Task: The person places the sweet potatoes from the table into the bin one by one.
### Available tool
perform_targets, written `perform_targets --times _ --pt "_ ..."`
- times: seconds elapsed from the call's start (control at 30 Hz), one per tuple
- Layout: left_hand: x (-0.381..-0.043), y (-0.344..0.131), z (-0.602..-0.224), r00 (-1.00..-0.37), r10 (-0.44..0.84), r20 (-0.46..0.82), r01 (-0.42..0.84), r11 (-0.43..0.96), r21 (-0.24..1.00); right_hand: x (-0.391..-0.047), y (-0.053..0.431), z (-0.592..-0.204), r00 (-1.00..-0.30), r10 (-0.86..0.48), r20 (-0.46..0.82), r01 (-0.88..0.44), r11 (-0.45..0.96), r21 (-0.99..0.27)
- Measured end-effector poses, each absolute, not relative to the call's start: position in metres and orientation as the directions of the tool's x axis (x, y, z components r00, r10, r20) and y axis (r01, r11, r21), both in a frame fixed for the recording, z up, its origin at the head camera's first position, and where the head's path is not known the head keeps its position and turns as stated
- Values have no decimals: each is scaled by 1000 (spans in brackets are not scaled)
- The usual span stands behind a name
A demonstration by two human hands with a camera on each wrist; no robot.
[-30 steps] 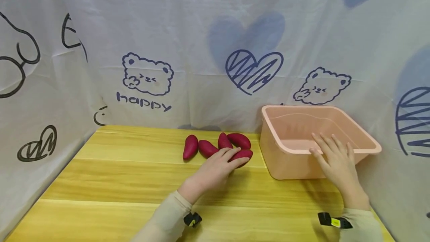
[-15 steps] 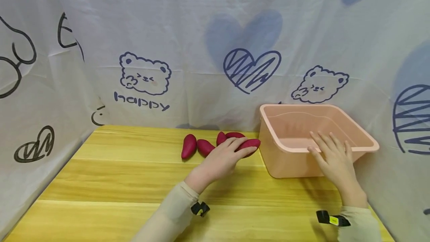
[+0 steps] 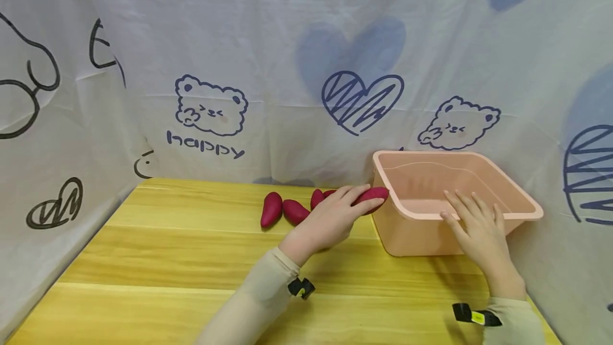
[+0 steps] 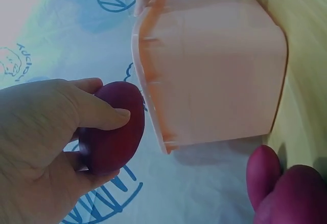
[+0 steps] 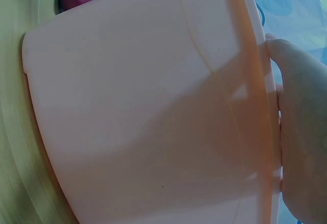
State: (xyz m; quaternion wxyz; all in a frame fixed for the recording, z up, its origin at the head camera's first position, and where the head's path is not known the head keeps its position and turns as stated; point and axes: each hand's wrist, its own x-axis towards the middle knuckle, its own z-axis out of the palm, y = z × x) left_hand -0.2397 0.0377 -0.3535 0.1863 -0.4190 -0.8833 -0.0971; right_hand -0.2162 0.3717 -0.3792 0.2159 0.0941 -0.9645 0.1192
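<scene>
hands: l [image 3: 330, 223] rnd tuber [image 4: 118, 144], r [image 3: 480, 236] on tub [image 3: 414, 236]

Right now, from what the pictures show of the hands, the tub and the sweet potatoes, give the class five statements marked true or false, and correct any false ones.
1. The left hand holds a sweet potato. True.
2. The held sweet potato lies inside the tub. False: it is outside, beside the tub.
3. The right hand rests on the tub. True.
4. Both hands hold sweet potatoes, with none on the table. False: only the left hand holds one, and loose sweet potatoes lie on the table.
5. The cloth behind the table shows the word "happy". True.
</scene>
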Motion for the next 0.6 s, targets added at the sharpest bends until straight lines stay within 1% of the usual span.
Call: perform_targets --times 0.13,0.37,0.6 --pt "-244 44 -348 -570 708 416 781 624 8 -216 372 -379 -889 -131 439 -234 954 -189" --pt "-254 55 -343 -594 711 376 771 637 14 -217 373 -379 -887 -131 442 -235 953 -190" --pt "-265 63 -339 -573 721 390 784 621 3 -217 373 -380 -883 -131 450 -238 953 -190"
